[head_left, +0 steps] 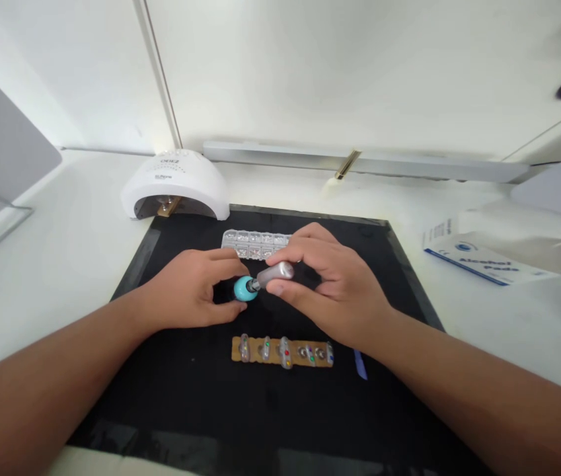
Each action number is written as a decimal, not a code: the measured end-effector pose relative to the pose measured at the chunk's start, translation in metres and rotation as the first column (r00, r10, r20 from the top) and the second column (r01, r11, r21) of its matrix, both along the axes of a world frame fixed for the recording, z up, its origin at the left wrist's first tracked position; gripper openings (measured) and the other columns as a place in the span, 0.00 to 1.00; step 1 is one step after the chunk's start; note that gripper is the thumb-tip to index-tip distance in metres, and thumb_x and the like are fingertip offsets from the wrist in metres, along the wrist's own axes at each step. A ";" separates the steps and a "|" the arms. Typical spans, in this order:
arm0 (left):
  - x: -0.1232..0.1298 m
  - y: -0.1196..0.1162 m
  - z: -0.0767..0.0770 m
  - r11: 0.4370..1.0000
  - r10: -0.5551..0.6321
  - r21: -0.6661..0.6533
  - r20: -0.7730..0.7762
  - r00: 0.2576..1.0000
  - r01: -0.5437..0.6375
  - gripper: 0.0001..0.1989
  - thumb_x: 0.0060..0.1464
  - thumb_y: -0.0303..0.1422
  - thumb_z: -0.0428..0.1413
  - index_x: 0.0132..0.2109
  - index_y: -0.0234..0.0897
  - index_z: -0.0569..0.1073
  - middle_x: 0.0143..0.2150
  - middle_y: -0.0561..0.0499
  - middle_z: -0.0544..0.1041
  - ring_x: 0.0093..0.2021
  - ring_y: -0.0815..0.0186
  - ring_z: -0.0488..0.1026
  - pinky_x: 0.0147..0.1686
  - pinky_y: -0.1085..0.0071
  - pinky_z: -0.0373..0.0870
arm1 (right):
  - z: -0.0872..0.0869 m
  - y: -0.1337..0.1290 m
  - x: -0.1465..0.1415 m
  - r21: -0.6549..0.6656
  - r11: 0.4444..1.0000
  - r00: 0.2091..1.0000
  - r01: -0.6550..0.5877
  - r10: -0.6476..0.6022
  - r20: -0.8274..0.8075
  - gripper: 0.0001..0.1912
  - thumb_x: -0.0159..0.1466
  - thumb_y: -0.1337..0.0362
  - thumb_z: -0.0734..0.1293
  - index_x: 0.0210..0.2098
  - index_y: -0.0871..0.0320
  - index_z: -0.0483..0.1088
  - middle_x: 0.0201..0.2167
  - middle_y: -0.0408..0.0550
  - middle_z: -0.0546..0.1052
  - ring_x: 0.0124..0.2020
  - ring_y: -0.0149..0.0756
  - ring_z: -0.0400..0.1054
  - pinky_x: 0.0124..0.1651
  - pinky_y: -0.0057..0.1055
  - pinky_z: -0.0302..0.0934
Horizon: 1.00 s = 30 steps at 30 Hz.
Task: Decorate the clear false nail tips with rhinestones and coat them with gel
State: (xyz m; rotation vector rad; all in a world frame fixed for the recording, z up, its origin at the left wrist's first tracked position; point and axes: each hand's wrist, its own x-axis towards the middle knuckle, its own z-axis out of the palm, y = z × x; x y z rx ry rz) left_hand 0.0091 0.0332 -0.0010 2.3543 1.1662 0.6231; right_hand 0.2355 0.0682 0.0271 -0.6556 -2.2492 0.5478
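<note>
A small turquoise nail polish bottle [245, 289] is held over the black mat between the thumb and fingers of my left hand [199, 288]. My right hand [332, 281] pinches the silver-grey nail polish cap [275, 274] between thumb and fingers. The cap is tilted, its lower end at the bottle's dark neck; whether the brush is inside I cannot tell. Nearer to me lies a brown strip [273, 354] bearing several glittery false nails [285, 354] with coloured gems. Behind my hands a clear compartment case [255, 239] of small decorations is partly covered by my right hand.
A white nail lamp [176, 182] stands at the back left, a brown piece inside it. The black mat [201, 410] covers the table's middle. A purple stick-like piece [360, 365] lies by my right forearm. An alcohol pads box [488, 258] is at the right, a gold tube [347, 165] at the back.
</note>
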 end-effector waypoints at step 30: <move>0.001 0.001 0.000 0.997 -0.001 -0.071 0.078 0.997 0.006 0.08 0.51 0.30 0.61 0.40 0.34 0.74 0.34 0.54 0.71 0.31 0.72 0.67 0.31 0.75 0.62 | 0.004 -0.001 0.004 -0.231 0.966 0.981 0.113 -0.146 -0.129 0.03 0.61 0.62 0.70 0.32 0.54 0.72 0.30 0.43 0.72 0.35 0.35 0.66 0.41 0.36 0.61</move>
